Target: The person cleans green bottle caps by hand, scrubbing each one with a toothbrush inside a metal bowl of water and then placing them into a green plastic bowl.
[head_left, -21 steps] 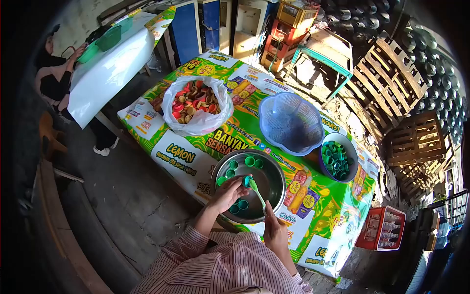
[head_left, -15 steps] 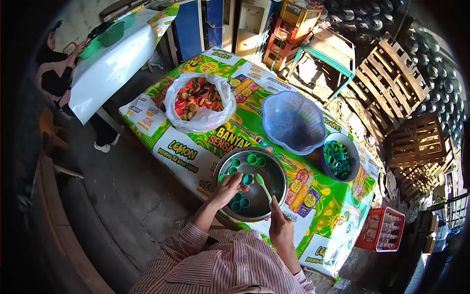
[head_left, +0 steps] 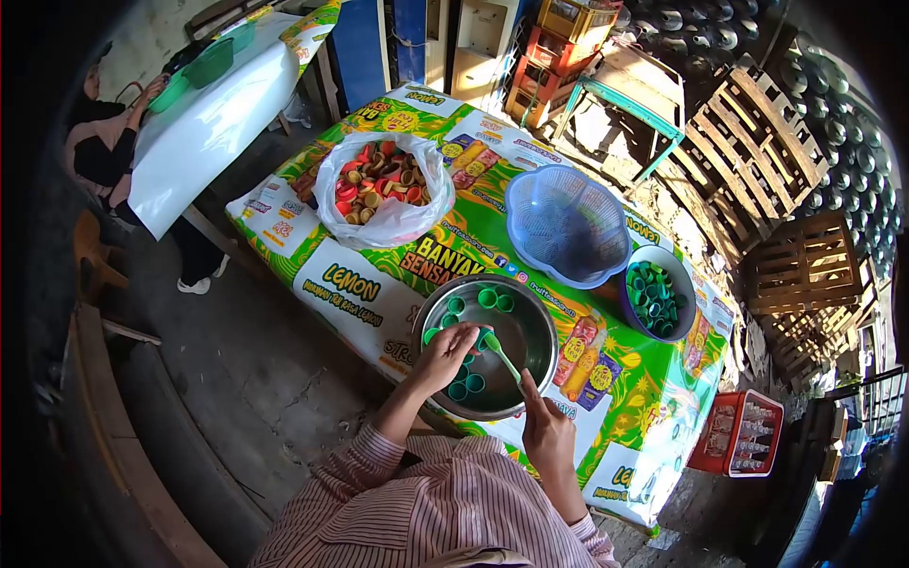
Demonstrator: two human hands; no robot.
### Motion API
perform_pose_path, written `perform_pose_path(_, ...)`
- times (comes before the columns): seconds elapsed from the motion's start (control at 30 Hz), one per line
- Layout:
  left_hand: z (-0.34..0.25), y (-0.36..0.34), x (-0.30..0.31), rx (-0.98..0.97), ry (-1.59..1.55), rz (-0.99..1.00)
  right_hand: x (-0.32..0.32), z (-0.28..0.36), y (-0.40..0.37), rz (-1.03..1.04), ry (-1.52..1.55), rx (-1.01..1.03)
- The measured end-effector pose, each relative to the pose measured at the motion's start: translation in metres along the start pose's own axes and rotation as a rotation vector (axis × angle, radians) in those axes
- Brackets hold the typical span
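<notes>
Over the metal bowl (head_left: pixel 542 331), my left hand (head_left: pixel 445 358) pinches a green bottle cap (head_left: pixel 484 339). My right hand (head_left: pixel 547 426) is closed round the handle of a light green toothbrush (head_left: pixel 508 364), whose head meets the cap or lies right at it. Several more green caps (head_left: pixel 488 297) rest inside the bowl, along its far side and near my left hand. My left palm and fingers partly cover the caps beneath them.
On the table (head_left: pixel 341 289) stand a white plastic bag (head_left: pixel 333 204) of red and tan caps, a blue-violet basket (head_left: pixel 568 227) and a bowl of green caps (head_left: pixel 655 298). A red crate (head_left: pixel 734 431) is at the right. Another person (head_left: pixel 109 142) works at a table at left.
My left hand has turned over the cap, which now faces the brush. The toothbrush head has moved left and down onto or against the cap.
</notes>
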State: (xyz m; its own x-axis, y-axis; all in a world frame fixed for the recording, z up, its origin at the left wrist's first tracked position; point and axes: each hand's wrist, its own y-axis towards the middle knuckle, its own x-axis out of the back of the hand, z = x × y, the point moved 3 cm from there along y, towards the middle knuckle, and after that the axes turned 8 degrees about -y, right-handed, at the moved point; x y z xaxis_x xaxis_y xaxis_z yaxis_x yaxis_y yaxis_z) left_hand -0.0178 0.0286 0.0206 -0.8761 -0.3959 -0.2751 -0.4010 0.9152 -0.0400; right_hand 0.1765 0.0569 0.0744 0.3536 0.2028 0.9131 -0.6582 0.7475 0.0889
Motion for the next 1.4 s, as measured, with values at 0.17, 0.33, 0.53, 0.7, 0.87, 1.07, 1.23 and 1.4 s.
perform_pose_path(0.17, 0.014, 0.001, 0.008, 0.203, -0.154, -0.114, 0.010, -0.001, -0.003, -0.061, -0.118, 0.116)
perform_pose_path(0.33, -0.003, 0.000, 0.002, 0.262, 0.180, -0.036, -0.002, -0.015, 0.002, -0.055, 0.010, 0.128)
perform_pose_path(0.53, -0.001, 0.000, 0.005, 0.352, 0.137, 0.029, 0.014, -0.004, -0.003, -0.057, -0.278, 0.174)
perform_pose_path(0.7, 0.004, 0.003, 0.010, 0.384, 0.276, 0.160, 0.018, -0.011, 0.003, -0.012, -0.274, 0.224)
perform_pose_path(0.87, -0.001, 0.009, 0.006, 0.500, 0.485, 0.403, 0.041, -0.017, 0.013, 0.013, -0.340, 0.310)
perform_pose_path(1.07, -0.006, 0.021, -0.004, 0.470, 0.585, 0.489, 0.063, -0.004, 0.019, -0.144, -0.248, 0.321)
perform_pose_path(1.23, -0.014, 0.030, -0.009, 0.249, 0.731, 0.338, 0.057, 0.021, 0.014, -0.273, -0.368, 0.336)
perform_pose_path(1.4, -0.008, 0.039, -0.002, 0.241, 0.617, 0.222, 0.041, 0.029, 0.007, -0.336, -0.470, 0.385)
